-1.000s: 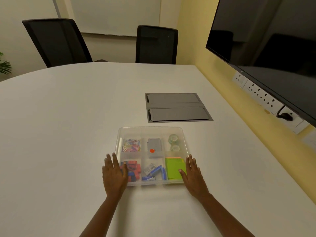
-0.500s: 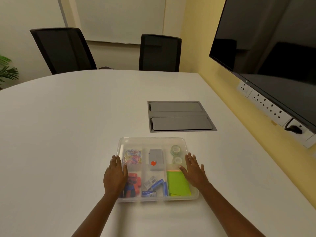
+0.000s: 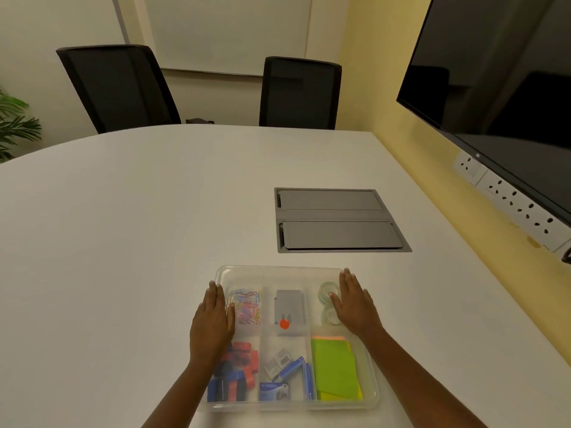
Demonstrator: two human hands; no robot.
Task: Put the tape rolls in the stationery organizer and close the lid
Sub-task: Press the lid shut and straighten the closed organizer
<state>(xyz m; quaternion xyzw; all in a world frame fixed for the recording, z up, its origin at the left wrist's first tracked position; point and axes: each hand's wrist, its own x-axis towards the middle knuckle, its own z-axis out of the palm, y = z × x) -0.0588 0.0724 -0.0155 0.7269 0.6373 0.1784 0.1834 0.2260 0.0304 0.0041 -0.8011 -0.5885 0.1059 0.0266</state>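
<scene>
hands lie flat and open, left hand (image 3: 211,322) and right hand (image 3: 355,305), on the closed organizer lid (image 3: 278,276) over tape rolls (image 3: 325,293)

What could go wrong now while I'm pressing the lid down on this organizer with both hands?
1. Your left hand and right hand both press the far half of the clear lid, so the near edge might stay unlatched.
2. The tape rolls sit right under your right hand; if they stand tall, the lid could bow rather than seat.
3. The organizer rests on a smooth white table, so uneven pressure could make it slide.
</scene>
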